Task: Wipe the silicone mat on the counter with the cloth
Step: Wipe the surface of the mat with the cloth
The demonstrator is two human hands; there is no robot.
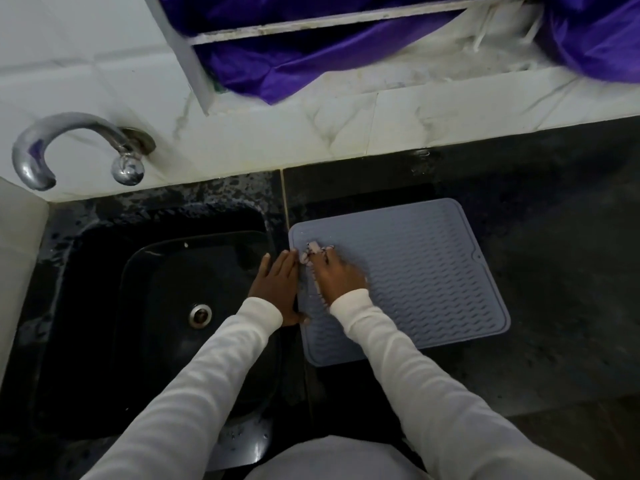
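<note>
Fingers point(277, 268) of the left hand point(277, 289) are held straight and together, laid flat on the dark stone counter point(554, 289) along the left edge of the grey-blue ribbed silicone mat point(415, 271); nothing is gripped by them. The right hand point(337, 273) is pressed palm-down on the mat's near-left part, and a small pale patterned cloth point(311, 252) is trapped beneath it, with crumpled folds showing beyond the fingertips and a thin strip seen along the hand's left side. Whether the right fingers are curled round the cloth or merely laid over it cannot be told, since that area is blurred.

The mat is laid flat on the counter just right of the black sink point(156, 306), with its left border close to the seam between sink and counter. It is slightly rotated, so that its long axis is run from the near-left corner toward the far right, and a small notch is seen at the middle of its right edge. Both forearms are covered by white long sleeves point(415, 375). A curved chrome tap point(69, 147) is mounted on the white tiled wall point(346, 126) behind the sink, and purple fabric point(311, 64) is draped above the tiles.
</note>
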